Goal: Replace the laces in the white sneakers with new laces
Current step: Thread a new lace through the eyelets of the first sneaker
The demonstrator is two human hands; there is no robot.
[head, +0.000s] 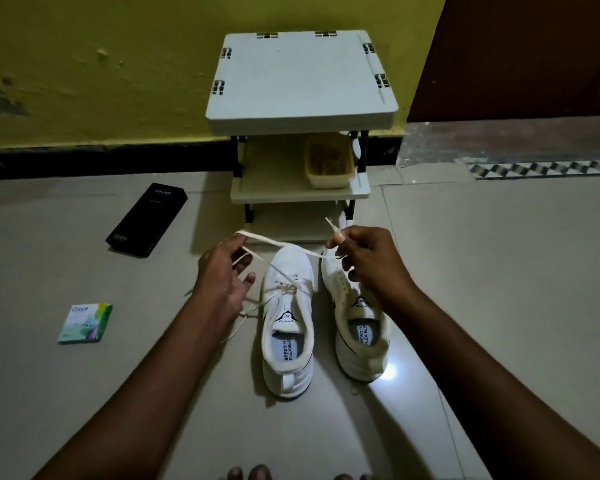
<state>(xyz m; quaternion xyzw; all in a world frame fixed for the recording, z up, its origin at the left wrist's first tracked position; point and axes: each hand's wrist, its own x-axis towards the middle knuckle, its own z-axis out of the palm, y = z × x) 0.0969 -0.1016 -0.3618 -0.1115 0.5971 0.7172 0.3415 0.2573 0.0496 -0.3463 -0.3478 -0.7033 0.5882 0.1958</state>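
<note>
White sneakers [288, 341] stand side by side on the tiled floor [499, 271] just in front of a white shelf rack [302, 74], toes toward the rack and heels toward the person; a pale lace [284, 245] stretches between two raised hands above the toe caps. The left hand [222, 275] pinches the lace between thumb and forefinger, its other fingers [245, 262] spread apart, with loose lengths trailing from under it to the floor; the right hand [368, 261] has its fingers [342, 251] curled and clamped on the lace close to its tip, which pokes up toward the rack. The partly laced sneaker [288, 327] carries a few crossings low on its front; the second sneaker [359, 327], beside it and partly behind the right wrist, shows open eyelets. On the rack's middle shelf sits a yellowish tub [329, 176]; left of the rack lies a black box [146, 220], and farther from it a small green packet [85, 322].
</note>
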